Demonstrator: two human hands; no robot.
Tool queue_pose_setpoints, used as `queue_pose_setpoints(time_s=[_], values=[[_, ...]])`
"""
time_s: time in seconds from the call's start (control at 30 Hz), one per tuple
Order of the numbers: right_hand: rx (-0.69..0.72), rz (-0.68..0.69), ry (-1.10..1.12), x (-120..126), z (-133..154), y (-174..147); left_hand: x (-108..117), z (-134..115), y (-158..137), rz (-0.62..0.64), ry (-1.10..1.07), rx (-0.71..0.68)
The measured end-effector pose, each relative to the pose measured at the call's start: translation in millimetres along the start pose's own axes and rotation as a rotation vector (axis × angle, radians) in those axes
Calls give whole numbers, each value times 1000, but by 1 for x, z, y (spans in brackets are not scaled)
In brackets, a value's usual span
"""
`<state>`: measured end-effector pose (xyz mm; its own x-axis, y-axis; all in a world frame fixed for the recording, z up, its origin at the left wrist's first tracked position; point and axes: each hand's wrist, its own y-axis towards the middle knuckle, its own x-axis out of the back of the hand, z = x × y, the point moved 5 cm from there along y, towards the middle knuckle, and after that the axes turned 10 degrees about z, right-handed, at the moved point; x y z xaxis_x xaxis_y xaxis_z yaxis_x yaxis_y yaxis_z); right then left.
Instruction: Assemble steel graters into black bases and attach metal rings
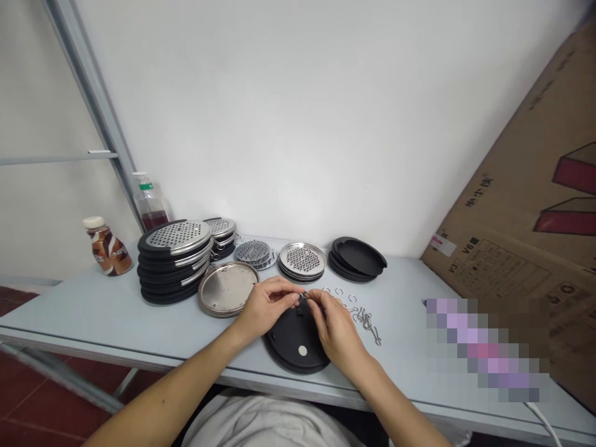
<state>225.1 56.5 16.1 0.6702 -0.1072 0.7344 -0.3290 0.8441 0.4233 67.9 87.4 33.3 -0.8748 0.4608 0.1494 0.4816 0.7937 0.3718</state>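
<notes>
The fingers of the left hand (270, 302) and the right hand (339, 328) meet tip to tip, pinched on a small metal piece (302, 297). It sits right between the two sets of fingertips, which hide most of it, so its shape cannot be told. Below it, a round black disc (291, 340) lies on the counter (405, 347), between the hands and near its front edge; whether the piece touches the disc is unclear. Loose metal rings and clips (367, 323) lie just beyond the right hand, and a shiny round plate (226, 288) lies beside the left.
</notes>
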Motion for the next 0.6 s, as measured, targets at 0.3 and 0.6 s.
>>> queue_pose_setpoints(time_s=[0.3, 0.6], values=[[27, -15, -66, 0, 2, 0, -1, 0, 1, 7, -36, -17], [6, 13, -13, -1, 1, 1, -6, 4, -1, 64, -81, 47]])
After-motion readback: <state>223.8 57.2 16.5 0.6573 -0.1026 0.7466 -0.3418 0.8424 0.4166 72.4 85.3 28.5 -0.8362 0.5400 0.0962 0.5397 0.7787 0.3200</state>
